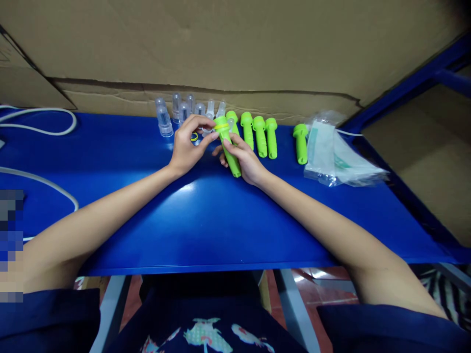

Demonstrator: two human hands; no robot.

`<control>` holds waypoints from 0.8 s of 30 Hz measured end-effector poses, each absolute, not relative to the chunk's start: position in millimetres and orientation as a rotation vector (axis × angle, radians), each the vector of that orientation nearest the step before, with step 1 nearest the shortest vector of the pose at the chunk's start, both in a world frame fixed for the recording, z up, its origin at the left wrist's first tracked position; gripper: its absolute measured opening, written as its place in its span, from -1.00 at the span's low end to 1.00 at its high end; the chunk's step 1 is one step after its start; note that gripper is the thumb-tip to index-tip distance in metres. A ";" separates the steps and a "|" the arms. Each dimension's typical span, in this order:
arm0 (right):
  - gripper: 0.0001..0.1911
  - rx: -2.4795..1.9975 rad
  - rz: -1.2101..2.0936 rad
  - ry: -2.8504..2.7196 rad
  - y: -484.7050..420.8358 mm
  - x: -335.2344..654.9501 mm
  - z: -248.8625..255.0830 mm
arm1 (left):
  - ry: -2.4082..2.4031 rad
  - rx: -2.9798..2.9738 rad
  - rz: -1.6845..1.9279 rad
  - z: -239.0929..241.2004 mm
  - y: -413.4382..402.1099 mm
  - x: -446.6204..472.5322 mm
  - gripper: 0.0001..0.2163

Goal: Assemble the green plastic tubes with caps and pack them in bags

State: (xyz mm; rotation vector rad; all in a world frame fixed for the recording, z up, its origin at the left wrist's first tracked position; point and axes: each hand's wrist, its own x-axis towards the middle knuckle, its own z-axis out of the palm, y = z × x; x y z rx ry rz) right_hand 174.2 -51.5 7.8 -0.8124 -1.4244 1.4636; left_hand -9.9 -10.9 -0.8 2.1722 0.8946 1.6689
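A bright green flashlight body (232,162) is tilted above the blue table, its wide head up and away from me. My right hand (247,159) wraps round its barrel from the right. Around the head sits a yellow ring (221,126), where the thumb and fingers of my left hand (187,146) close in from the left. Another yellow ring (194,137) lies by my left fingers, partly hidden. Behind my hands stand several clear plastic caps (164,122), some covered by my left hand.
Several green flashlight bodies (259,137) lie in a row behind my right hand, with one more body (301,144) farther right. Beside it are plastic bags (331,152). White cables (55,131) run along the left of the blue table (206,220). Cardboard (206,44) walls the back.
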 end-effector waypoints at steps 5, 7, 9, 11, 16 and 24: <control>-0.64 -0.871 1.500 -1.485 -50.7 172.4 7.3 | 0.887 2.217 1.690 0.4 -10.3 -11.6 -0.64; -0.58 -0.890 1.505 -1.506 -50.5 172.0 6.3 | 0.881 2.224 1.681 1.0 -10.7 -12.3 -0.64; -0.51 -0.894 1.505 -1.528 -50.7 172.2 5.5 | 0.900 2.219 1.674 1.6 -11.2 -13.0 -0.63; -0.44 -0.895 1.496 -1.566 -51.4 172.9 5.6 | 0.922 2.213 1.674 2.4 -11.2 -13.9 -0.62; -0.31 -0.847 1.456 -1.749 -52.9 173.7 8.5 | 0.857 2.243 1.594 3.5 -7.5 -16.0 -0.60; -0.33 -0.889 1.450 -1.779 -52.1 172.0 8.0 | 0.842 2.227 1.462 -6.0 1.2 -15.7 -0.57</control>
